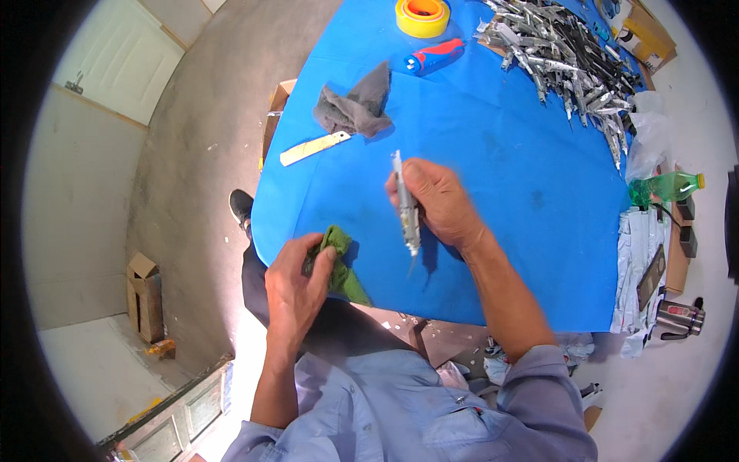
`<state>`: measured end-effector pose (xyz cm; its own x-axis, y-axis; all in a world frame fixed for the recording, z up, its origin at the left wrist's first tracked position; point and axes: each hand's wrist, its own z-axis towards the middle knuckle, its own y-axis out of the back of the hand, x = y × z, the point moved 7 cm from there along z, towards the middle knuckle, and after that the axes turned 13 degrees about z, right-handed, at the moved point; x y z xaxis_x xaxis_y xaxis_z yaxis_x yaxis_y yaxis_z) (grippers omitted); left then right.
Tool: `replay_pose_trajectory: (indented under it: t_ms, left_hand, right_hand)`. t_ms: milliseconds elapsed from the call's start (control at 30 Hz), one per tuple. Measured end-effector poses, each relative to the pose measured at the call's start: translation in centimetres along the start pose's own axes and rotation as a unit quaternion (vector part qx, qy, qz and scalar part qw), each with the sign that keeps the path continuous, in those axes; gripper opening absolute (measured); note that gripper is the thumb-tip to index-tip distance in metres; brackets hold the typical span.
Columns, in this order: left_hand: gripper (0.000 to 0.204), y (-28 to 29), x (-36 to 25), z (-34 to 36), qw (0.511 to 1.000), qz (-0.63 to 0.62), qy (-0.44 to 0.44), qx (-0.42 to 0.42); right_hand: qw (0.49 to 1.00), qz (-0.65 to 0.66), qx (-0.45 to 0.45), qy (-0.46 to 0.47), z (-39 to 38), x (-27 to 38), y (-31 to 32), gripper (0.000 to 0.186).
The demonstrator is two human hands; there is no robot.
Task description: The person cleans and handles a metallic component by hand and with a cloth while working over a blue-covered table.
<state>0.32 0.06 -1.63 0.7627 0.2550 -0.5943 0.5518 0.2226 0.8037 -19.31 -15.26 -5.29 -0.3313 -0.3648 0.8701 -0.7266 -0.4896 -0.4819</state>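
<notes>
My left hand (291,277) is closed on a green cloth (350,285) by the near left edge of the blue-covered table (508,254). Part of the cloth hangs below my fingers onto the table edge. To its right, my right hand (443,202) grips a slim grey metal part (408,219) over the table. The part is held lengthwise, with a thin pointed end toward me and a narrow end away; its exact kind I cannot make out. The cloth and the part are apart. Farther off lie a crumpled grey cloth (352,109) and a pale flat strip (315,148).
Many similar slim metal parts (558,65) are heaped at the far right. A yellow tape roll (422,25) and a red-and-blue tube-shaped thing (435,56) lie at the far side. At the right edge are a green bottle (667,188), a phone (651,277) and a metal flask (680,318).
</notes>
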Motion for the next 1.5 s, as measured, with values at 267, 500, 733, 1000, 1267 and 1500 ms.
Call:
replay_pose_trajectory:
  t_ms: [267,500,733,1000,1267,1500]
  left_hand:
    - [0.036,0.0,-2.7,-0.9,0.996,0.068,-0.065,0.005]
    - [0.027,1.8,-4.9,0.9,0.994,-0.018,-0.092,-0.050]
    - [0.021,-1.3,-4.6,3.4,0.987,-0.138,-0.069,-0.052]
    - [0.017,-1.5,-6.4,1.4,0.991,-0.067,-0.097,-0.068]
    - [0.022,-2.8,-8.6,-3.2,0.977,0.002,-0.211,-0.037]
    - [0.021,0.3,-8.6,-1.4,0.982,-0.005,-0.172,-0.079]
  right_hand:
    - [0.998,0.036,0.054,0.008,0.1,0.1,-0.9,0.043]
    - [0.999,0.021,0.038,-0.003,-0.2,0.4,-1.4,0.037]
    - [0.995,0.062,0.077,-0.029,-0.4,-0.9,-2.5,0.032]
    - [0.990,0.121,0.053,-0.057,-1.0,-2.3,-2.9,0.032]
    - [0.987,0.155,0.037,-0.030,-1.0,-2.7,-2.8,0.039]
    - [0.977,0.205,0.029,-0.046,-1.0,-2.8,-2.8,0.037]
